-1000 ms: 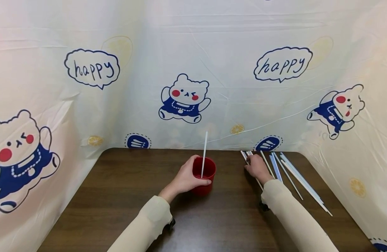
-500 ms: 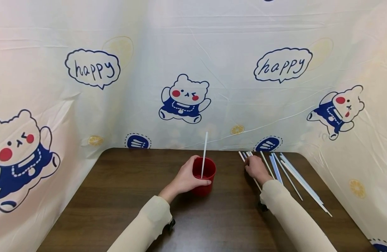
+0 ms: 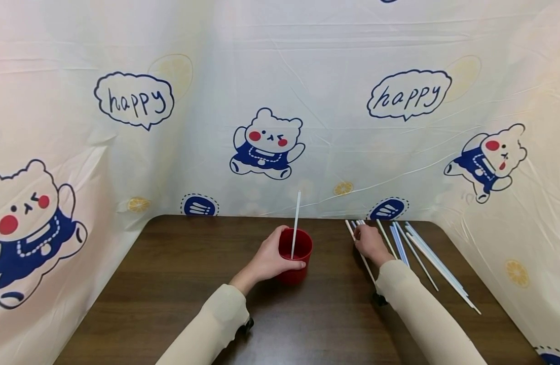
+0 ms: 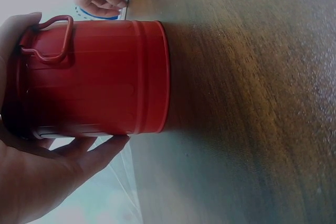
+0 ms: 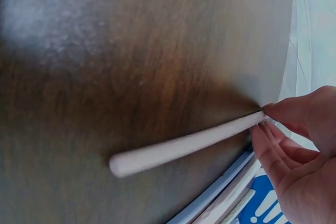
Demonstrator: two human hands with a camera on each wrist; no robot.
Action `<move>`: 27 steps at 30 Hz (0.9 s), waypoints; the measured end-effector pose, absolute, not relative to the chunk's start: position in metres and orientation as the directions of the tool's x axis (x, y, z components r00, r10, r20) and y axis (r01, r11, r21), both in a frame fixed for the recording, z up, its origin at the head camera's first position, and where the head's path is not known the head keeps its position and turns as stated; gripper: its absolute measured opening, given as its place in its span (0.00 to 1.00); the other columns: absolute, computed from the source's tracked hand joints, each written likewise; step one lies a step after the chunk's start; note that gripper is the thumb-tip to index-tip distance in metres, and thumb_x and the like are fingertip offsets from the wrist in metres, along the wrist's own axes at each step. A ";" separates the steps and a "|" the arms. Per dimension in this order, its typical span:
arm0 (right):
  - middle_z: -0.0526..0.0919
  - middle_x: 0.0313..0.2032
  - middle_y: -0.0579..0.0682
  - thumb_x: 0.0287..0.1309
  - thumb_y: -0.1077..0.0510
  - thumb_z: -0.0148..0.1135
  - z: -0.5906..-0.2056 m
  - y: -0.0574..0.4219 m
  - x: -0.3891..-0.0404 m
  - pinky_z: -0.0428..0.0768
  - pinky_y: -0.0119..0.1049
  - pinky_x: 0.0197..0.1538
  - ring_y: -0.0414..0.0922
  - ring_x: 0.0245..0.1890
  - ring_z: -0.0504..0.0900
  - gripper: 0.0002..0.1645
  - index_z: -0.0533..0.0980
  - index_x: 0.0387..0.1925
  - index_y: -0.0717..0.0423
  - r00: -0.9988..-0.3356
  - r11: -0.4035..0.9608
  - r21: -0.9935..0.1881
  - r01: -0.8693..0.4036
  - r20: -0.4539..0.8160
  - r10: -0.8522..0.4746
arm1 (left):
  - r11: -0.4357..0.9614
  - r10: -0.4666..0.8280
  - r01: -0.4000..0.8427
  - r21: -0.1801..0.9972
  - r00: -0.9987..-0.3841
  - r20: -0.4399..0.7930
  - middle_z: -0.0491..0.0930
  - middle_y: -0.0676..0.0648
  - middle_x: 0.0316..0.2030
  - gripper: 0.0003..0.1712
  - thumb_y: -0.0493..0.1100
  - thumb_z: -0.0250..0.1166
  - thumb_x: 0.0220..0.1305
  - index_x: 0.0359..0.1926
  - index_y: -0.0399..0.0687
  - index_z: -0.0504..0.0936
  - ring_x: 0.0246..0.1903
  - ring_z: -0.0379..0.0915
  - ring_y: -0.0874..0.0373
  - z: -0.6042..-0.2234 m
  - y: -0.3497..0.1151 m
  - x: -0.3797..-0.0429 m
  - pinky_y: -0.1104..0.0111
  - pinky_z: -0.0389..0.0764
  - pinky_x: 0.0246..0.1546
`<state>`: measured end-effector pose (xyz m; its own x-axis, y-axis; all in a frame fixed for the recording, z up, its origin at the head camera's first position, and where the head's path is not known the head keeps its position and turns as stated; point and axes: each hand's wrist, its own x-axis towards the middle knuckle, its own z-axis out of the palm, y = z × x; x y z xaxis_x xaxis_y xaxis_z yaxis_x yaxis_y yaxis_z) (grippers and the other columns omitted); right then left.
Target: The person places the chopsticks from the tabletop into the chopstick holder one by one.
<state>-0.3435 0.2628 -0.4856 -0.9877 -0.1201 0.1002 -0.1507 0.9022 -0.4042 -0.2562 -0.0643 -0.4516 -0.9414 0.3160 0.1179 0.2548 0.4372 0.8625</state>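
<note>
My left hand (image 3: 272,257) grips a red metal pail (image 3: 292,274) around its upper part, thumb on the near side. In the left wrist view the pail (image 4: 100,77) shows a wire loop handle and stands upright on the table. One thin white stick (image 3: 296,223) leans inside it and sticks up well above the rim. Over to the right, my right hand (image 3: 372,244) pinches a pale thin stick (image 5: 184,153) between thumb and fingers; its rounded end lies near the camera in the right wrist view. Fingers hide part of that stick in the head view.
Several white and blue sticks (image 3: 437,261) lie fanned out on the right side of the brown table (image 3: 179,284), partly behind the right hand and forearm. A printed cloth curtain (image 3: 334,101) hangs along the table's back and sides.
The pale stick at my right hand has shifted slightly left and towards me, and the right fingers have drawn closer together. My left hand and the pail have stayed in place.
</note>
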 end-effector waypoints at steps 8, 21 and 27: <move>0.81 0.29 0.58 0.48 0.67 0.64 -0.482 0.262 -0.344 0.80 0.52 0.39 0.56 0.32 0.80 0.05 0.78 0.30 0.63 -0.987 0.910 -0.387 -0.149 0.112 -0.114 | 0.436 0.315 0.258 0.862 -0.941 0.122 0.74 0.51 0.60 0.50 0.51 0.81 0.50 0.70 0.51 0.63 0.58 0.72 0.53 -0.451 -0.065 -0.256 0.56 0.81 0.52; 0.84 0.21 0.52 0.53 0.67 0.68 -0.477 0.267 -0.345 0.84 0.40 0.31 0.43 0.19 0.84 0.03 0.82 0.27 0.66 -0.998 0.805 -0.593 -0.013 -0.043 -0.048 | 0.423 0.314 0.252 0.870 -0.942 0.120 0.74 0.50 0.60 0.51 0.52 0.81 0.49 0.70 0.52 0.64 0.59 0.71 0.52 -0.453 -0.065 -0.254 0.55 0.82 0.50; 0.84 0.27 0.56 0.56 0.69 0.67 -0.479 0.270 -0.348 0.87 0.39 0.31 0.43 0.22 0.85 0.03 0.82 0.30 0.70 -0.994 0.703 -0.709 0.057 -0.109 -0.029 | 0.430 0.313 0.253 0.867 -0.942 0.120 0.74 0.51 0.60 0.51 0.51 0.81 0.50 0.70 0.52 0.63 0.59 0.71 0.52 -0.452 -0.064 -0.254 0.56 0.82 0.50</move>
